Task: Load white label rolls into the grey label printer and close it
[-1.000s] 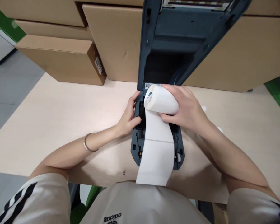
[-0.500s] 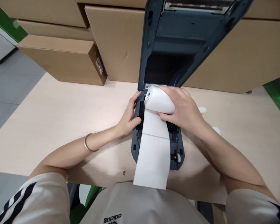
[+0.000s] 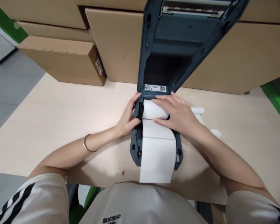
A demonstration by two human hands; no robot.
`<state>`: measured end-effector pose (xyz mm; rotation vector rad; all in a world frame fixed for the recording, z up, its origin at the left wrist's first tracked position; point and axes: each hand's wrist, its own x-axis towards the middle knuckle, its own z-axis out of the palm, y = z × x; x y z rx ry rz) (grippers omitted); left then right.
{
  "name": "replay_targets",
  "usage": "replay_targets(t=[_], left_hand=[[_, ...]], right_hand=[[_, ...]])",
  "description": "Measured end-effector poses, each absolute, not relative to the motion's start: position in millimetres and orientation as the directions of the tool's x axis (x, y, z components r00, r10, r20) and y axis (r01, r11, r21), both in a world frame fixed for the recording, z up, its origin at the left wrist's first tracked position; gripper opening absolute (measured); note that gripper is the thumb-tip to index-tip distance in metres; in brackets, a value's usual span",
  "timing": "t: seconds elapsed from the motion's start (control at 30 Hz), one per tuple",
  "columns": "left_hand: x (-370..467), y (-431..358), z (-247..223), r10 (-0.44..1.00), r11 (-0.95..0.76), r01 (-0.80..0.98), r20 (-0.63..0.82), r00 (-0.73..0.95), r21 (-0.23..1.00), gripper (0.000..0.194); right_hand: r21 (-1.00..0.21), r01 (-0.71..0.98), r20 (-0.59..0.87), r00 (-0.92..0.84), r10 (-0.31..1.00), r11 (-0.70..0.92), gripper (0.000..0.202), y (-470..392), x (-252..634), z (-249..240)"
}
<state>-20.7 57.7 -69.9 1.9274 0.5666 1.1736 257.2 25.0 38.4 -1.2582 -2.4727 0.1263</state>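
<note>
A dark blue-grey label printer (image 3: 134,149) stands on the table with its lid (image 3: 172,46) raised. Inside its bay lies a white label roll (image 3: 154,109), and a loose strip of labels (image 3: 157,158) runs from it over the printer's front edge. My left hand (image 3: 128,116) grips the printer's left side, fingers at the back and thumb by the bay. My right hand (image 3: 175,113) is closed over the right part of the roll, its fingers behind and its thumb in front. The roll's right end is partly hidden by that hand.
Large cardboard boxes (image 3: 121,46) stand along the back of the table (image 3: 60,115). A smaller box (image 3: 60,62) is at the back left. White paper rolls or strips (image 3: 198,110) lie right of the printer, beside my right forearm.
My right hand has lowered the label roll into the printer's bay, and the roll now lies level. The strip's end has shifted right. My left hand has stayed put.
</note>
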Motion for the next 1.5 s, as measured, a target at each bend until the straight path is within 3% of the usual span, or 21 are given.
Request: replay_targets(t=[0.27,0.57,0.73,1.13,1.3,1.5], left_hand=[[-20.0,55.8,-68.1,0.697,-0.601,-0.026,0.54,0.471,0.799,0.102],[-20.4,58.3,-69.4,0.696,-0.606,-0.018,0.541,0.472,0.795,0.1],[-20.0,57.2,-67.2,0.703,-0.604,-0.001,0.533,0.471,0.797,0.099],[-20.1,59.0,-65.7,0.688,-0.623,0.009,0.543,0.481,0.782,0.102],[-20.5,60.2,-66.8,0.69,-0.607,-0.028,0.545,0.476,0.794,0.102],[-23.2,62.9,-70.0,0.685,-0.614,-0.022,0.546,0.483,0.789,0.103]], right_hand=[[-0.106,0.707,0.33,-0.638,0.695,0.699,0.043,-29.4,246.3,62.4],[-0.068,0.574,0.166,-0.8,0.577,0.816,0.074,-86.9,246.2,69.4],[-0.17,0.576,0.143,-0.788,0.598,0.8,0.064,-87.2,247.5,72.1],[-0.325,0.572,0.063,-0.781,0.621,0.753,0.073,-83.6,250.3,67.2],[-0.281,0.568,-0.012,-0.808,0.589,0.774,0.07,-78.8,245.8,73.3],[-0.138,0.593,0.142,-0.781,0.608,0.793,0.093,-109.0,243.8,60.1]])
